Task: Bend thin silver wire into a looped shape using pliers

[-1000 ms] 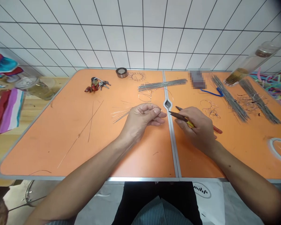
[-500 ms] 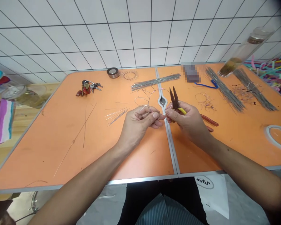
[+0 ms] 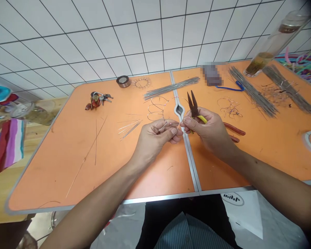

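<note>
My left hand (image 3: pixel 162 135) is closed on a thin wire piece (image 3: pixel 157 113) whose loops stand up beyond the fingers. In my right hand (image 3: pixel 206 126) a pair of long-nose pliers (image 3: pixel 193 104) is held, jaws pointing away from me and slightly apart, a yellow grip showing. The thumb and forefinger of this hand pinch at the wire close to the left fingertips. Several loose wires (image 3: pixel 129 128) lie just left of my left hand. Behind my right wrist show the red handles of another tool (image 3: pixel 234 129), its head hidden.
Wire bundles lie at the back middle (image 3: pixel 172 88) and right (image 3: pixel 254 91). A tape roll (image 3: pixel 123 81), keys (image 3: pixel 101 98) and a wire ring (image 3: pixel 141 83) sit at the back left. A tall glass bottle (image 3: pixel 274 45) stands back right. A metal-edged seam (image 3: pixel 190 162) splits the orange table.
The view has shifted a little. My right fingers have moved slightly toward the left fingertips, and the wire loops show more upright. Both hands keep their hold.
</note>
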The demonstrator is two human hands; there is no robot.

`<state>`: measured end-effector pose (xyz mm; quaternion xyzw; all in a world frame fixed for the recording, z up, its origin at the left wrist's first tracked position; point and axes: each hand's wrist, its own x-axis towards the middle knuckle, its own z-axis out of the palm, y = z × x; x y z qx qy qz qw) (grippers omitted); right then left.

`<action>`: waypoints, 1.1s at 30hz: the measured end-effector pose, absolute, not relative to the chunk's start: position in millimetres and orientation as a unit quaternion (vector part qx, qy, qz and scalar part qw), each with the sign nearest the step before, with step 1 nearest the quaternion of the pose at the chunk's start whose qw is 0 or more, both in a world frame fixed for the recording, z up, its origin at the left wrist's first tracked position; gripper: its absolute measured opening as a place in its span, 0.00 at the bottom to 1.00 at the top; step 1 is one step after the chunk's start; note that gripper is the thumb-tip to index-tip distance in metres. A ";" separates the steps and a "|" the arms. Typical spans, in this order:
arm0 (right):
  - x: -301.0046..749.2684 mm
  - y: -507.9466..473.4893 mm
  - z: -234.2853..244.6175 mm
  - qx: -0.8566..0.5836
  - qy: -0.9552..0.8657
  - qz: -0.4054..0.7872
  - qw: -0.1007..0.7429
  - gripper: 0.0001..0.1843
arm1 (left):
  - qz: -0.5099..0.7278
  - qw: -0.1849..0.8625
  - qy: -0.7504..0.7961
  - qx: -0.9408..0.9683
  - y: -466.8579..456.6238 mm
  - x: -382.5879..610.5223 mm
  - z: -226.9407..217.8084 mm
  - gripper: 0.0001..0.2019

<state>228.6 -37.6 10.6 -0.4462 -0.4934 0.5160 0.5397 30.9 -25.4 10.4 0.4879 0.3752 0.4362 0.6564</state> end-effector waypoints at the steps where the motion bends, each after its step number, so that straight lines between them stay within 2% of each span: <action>1: 228.6 -37.5 9.5 -0.447 -0.494 0.514 0.540 0.18 | 0.436 0.656 0.375 0.489 -25.6 30.7 10.8 0.11; 10: 225.9 -39.6 12.6 -0.457 -0.499 0.497 0.543 0.16 | 0.434 0.643 0.380 0.504 -27.2 30.2 10.4 0.12; 22: 221.8 -43.5 15.8 -0.454 -0.537 0.468 0.535 0.16 | 0.468 0.558 0.393 0.561 -29.5 28.6 10.8 0.10; 29: 223.1 -52.9 20.8 -0.509 -0.641 0.302 0.488 0.12 | 0.529 0.513 0.391 0.552 -24.8 24.7 12.3 0.10; 33: 221.4 -57.1 21.9 -0.520 -0.679 0.286 0.431 0.15 | 0.549 0.489 0.388 0.556 -23.2 22.7 13.6 0.10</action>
